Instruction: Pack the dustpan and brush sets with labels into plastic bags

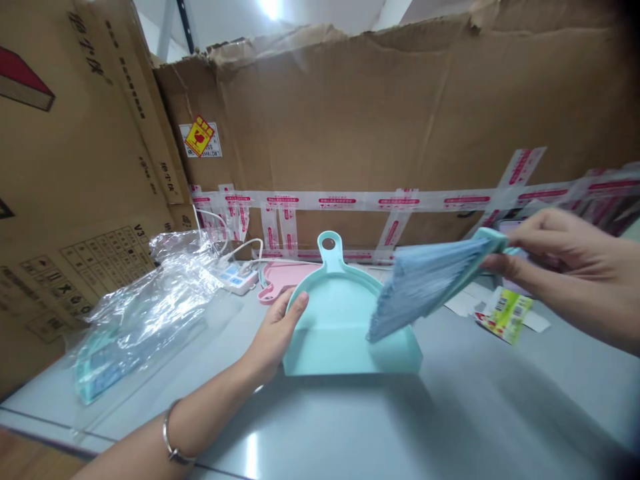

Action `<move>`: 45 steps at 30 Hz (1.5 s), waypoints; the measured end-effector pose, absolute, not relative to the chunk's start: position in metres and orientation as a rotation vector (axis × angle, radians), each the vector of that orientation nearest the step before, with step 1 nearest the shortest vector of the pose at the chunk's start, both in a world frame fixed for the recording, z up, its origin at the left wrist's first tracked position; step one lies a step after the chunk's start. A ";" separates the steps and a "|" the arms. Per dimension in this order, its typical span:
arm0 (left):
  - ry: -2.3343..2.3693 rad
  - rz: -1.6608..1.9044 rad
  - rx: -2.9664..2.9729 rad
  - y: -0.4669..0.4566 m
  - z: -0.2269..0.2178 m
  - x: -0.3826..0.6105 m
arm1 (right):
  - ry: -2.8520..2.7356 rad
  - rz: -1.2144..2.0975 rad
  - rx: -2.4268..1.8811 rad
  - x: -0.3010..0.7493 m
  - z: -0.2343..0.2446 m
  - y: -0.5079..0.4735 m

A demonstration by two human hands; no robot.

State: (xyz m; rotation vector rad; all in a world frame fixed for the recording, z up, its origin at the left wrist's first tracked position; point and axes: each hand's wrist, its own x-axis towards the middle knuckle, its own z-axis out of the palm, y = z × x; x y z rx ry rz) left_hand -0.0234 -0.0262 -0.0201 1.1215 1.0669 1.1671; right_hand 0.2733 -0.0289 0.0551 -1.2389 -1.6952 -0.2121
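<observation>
My left hand [280, 327] grips the left side of a mint-green dustpan [335, 313], thumb over the rim. The pan's ring-ended handle points away from me and its straight lip faces me. In my right hand [530, 247] is a small hand brush [430, 277], pinched by its mint-green back. Its blue bristles point down and left, in front of the pan's right part. Whether the bristles touch the pan, I cannot tell.
Clear plastic bags [165, 293] lie on the left, with another mint-and-blue item inside. Behind them are a power strip [237, 277] and a pink tray-like thing [290, 275]. A green-yellow packet [505, 315] lies on the right. Large cardboard boxes [350, 120] wall off the table's back and left.
</observation>
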 end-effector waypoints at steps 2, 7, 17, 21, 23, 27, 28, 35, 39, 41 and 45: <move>1.067 1.165 1.118 -0.026 -0.020 -0.024 | -1.955 -0.447 -1.126 0.274 0.068 -0.023; 1.104 1.138 1.115 -0.025 -0.020 -0.022 | -2.590 -0.606 -0.784 0.243 0.090 -0.009; 1.027 1.098 1.418 -0.022 -0.033 -0.022 | -2.934 -0.887 -0.762 0.134 0.066 -0.009; 1.077 1.024 1.515 -0.022 -0.032 -0.022 | -2.850 -0.767 -0.851 0.128 0.060 -0.006; 1.080 1.009 1.510 -0.022 -0.031 -0.021 | -2.750 -0.707 -0.806 0.136 0.053 -0.002; 1.056 1.023 1.453 -0.024 -0.031 -0.020 | -2.288 -0.460 -0.777 0.164 0.034 0.006; 1.054 1.020 1.427 -0.024 -0.030 -0.020 | -2.120 -0.372 -0.837 0.172 0.029 0.007; 1.071 1.013 1.322 -0.027 -0.028 -0.018 | -1.684 1.126 -1.335 0.190 0.011 0.006; 1.079 1.003 1.338 -0.027 -0.029 -0.019 | -1.810 1.144 -1.289 0.180 0.014 0.009; 1.046 0.972 1.346 -0.027 -0.029 -0.020 | -1.852 1.089 -1.285 0.179 0.013 0.013; 1.005 0.909 1.376 -0.028 -0.029 -0.020 | -1.854 0.991 -1.373 0.184 0.006 0.021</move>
